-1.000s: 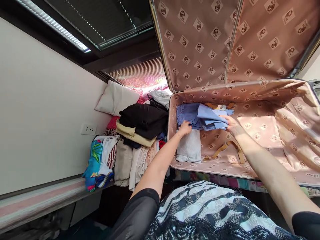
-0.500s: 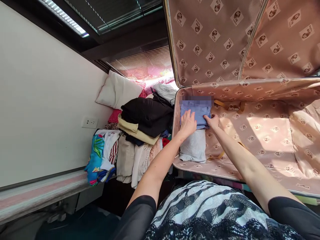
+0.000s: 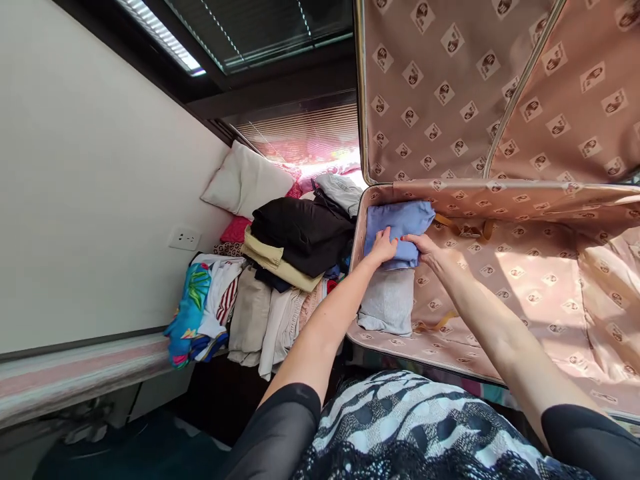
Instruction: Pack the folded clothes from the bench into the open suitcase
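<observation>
A folded blue garment [image 3: 400, 217] lies in the left end of the open suitcase [image 3: 530, 267], its far right corner skewed outward. My left hand [image 3: 384, 247] is on its near part, with the fingers bent and drawn together on the cloth. At the garment's right edge, my right hand [image 3: 424, 247] grips it, thumb on top and the other fingers mostly hidden. Just nearer to me, a folded light grey garment [image 3: 387, 307] rests on the suitcase floor, partly under the blue one's near edge.
Left of the suitcase are stacked clothes, with black garments [image 3: 305, 230] on top and beige trousers [image 3: 250, 313] in front. A bright blue patterned garment [image 3: 193, 300] hangs at the edge. Behind them a white pillow [image 3: 250, 180] leans by the wall. The suitcase lid [image 3: 450, 87] stands raised.
My left hand has gone from spread flat to fingers drawn together, lower on the blue garment. The garment's far right corner has shifted outward. The view has moved slightly.
</observation>
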`<state>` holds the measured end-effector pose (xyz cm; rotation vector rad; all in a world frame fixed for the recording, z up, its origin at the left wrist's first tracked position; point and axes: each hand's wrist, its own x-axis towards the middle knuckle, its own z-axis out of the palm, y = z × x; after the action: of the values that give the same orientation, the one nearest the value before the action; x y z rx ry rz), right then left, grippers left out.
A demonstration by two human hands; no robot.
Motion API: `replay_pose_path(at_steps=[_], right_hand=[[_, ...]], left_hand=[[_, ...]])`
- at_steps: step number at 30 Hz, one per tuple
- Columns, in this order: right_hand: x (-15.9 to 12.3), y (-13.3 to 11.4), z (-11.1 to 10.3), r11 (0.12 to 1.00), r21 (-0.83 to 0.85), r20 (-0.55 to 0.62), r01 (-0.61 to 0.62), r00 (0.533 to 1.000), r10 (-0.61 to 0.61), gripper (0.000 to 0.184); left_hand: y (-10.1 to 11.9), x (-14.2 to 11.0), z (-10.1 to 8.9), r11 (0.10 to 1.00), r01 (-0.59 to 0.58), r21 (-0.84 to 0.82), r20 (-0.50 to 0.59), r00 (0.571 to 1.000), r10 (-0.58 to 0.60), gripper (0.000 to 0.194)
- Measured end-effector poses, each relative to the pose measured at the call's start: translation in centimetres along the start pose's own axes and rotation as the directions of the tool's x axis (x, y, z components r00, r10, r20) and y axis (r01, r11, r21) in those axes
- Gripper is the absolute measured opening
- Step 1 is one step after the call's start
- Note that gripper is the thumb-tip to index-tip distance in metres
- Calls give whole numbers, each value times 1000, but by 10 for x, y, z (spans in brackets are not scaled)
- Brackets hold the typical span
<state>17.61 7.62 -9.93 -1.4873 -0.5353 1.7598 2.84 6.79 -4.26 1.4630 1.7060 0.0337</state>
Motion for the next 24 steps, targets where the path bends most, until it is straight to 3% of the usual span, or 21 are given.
replay_pose_path(at_steps=[3,6,9,11,14,15,17,20,24], right_hand=[[-48,-22,-30,998,52,-25,44,999,-42,41],[-105,-45,-59,992,86,-55,87,995,-83,45],[-159,-63,-67,992,45,-92,120,989,-115,38],[-188,-70,-56,987,17,-69,157,985,-156,35],[-216,-68,-16,982,-30,47,186,982,-185,38],[-223,-64,3,983,-52,100,178,980,-173,40],[-232,-54,46,986,-89,222,140,968,-117,43],[-239,-36,119,988,-117,431,105,901,-45,48],[-238,-4,222,991,-83,646,107,763,-28,63]], left_hand=[[15,-46,2,974,-227,19,-78,971,228,69],[25,-93,-4,878,-476,-45,-225,861,455,67],[26,-128,-26,800,-556,-225,-486,776,403,85],[16,-144,-48,715,-539,-445,-495,813,306,98],[-20,-172,-81,491,-337,-803,-194,928,319,92],[-36,-184,-91,426,-247,-870,-105,938,330,87],[-71,-213,-108,334,-161,-929,-64,957,284,77],[-129,-259,-133,312,-278,-908,-258,960,105,70],[-214,-306,-176,429,-449,-784,-534,840,-97,74]])
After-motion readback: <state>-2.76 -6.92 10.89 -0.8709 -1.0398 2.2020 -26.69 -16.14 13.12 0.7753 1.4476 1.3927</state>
